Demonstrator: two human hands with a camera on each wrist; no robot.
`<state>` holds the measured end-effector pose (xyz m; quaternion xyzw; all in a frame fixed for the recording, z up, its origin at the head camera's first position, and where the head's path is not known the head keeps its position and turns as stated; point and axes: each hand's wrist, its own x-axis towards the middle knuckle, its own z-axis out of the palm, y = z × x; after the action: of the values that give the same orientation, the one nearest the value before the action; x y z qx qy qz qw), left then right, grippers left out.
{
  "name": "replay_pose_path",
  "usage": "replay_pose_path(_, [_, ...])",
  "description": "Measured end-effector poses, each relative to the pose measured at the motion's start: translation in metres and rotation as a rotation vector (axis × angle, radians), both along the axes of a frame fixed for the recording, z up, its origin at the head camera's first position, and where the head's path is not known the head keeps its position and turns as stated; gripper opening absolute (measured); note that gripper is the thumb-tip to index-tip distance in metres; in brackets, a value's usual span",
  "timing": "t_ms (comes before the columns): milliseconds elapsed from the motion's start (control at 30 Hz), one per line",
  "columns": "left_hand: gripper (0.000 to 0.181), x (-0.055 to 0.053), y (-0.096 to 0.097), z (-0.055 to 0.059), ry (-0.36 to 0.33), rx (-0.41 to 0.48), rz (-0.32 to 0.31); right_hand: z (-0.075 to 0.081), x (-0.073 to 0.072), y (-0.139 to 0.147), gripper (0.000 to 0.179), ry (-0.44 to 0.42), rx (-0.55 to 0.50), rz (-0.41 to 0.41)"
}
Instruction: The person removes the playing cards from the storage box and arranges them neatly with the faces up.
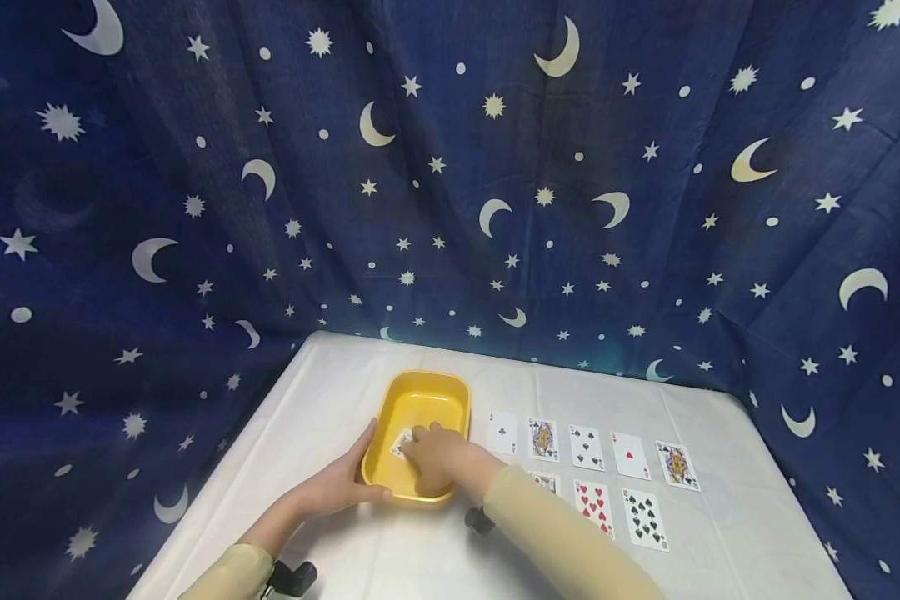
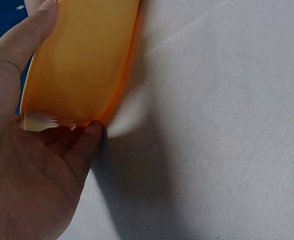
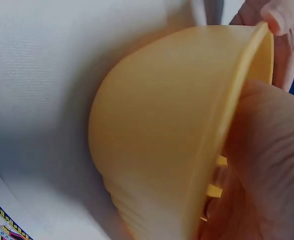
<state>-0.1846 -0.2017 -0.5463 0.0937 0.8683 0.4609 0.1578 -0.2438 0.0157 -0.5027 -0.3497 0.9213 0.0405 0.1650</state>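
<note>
A yellow plastic tub [image 1: 426,382] stands on the white-covered table. My left hand [image 1: 337,485] grips its near left corner, with the thumb at the near rim and the fingers along the left side. In the left wrist view, the fingertips [image 2: 93,131] press on the tub wall [image 2: 87,55]. My right hand [image 1: 441,460] reaches down into the tub, fingers curled, and pinches a white playing card [image 1: 401,442] near the tub's left side. In the right wrist view, the tub wall [image 3: 156,110] hides most of those fingers.
Face-up playing cards lie in two rows to the right, among them an ace of clubs [image 1: 502,433], an ace of hearts [image 1: 631,456] and a ten of spades [image 1: 646,519]. My right sleeve [image 1: 562,533] partly covers the lower row. A blue star-patterned curtain [image 1: 450,208] surrounds the table.
</note>
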Motion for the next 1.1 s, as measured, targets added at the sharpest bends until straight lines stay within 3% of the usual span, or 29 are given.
replay_pose_path(133, [0.124, -0.001, -0.001, 0.000, -0.001, 0.011, -0.006, 0.000, -0.005, 0.003, 0.052, 0.074, 0.002, 0.110])
replay_pose_path(233, [0.124, -0.001, -0.001, -0.001, -0.002, 0.012, -0.005, 0.002, -0.007, 0.007, 0.049, 0.070, 0.017, 0.148])
replay_pose_path(400, [0.124, 0.000, -0.001, 0.000, 0.000, 0.007, -0.003, 0.001, -0.001, 0.007, 0.058, 0.074, 0.068, 0.127])
replay_pose_path(567, [0.124, 0.000, 0.000, -0.001, -0.001, 0.000, 0.002, -0.003, -0.004, 0.007, 0.067, 0.121, 0.042, 0.147])
replay_pose_path(867, [0.123, 0.001, 0.000, 0.000, 0.002, 0.019, -0.002, -0.006, -0.005, 0.010, 0.071, 0.079, 0.065, 0.094])
replay_pose_path(1100, [0.123, 0.002, 0.000, 0.000, 0.009, 0.008, 0.002, -0.008, -0.013, 0.009, 0.082, 0.121, -0.012, 0.065])
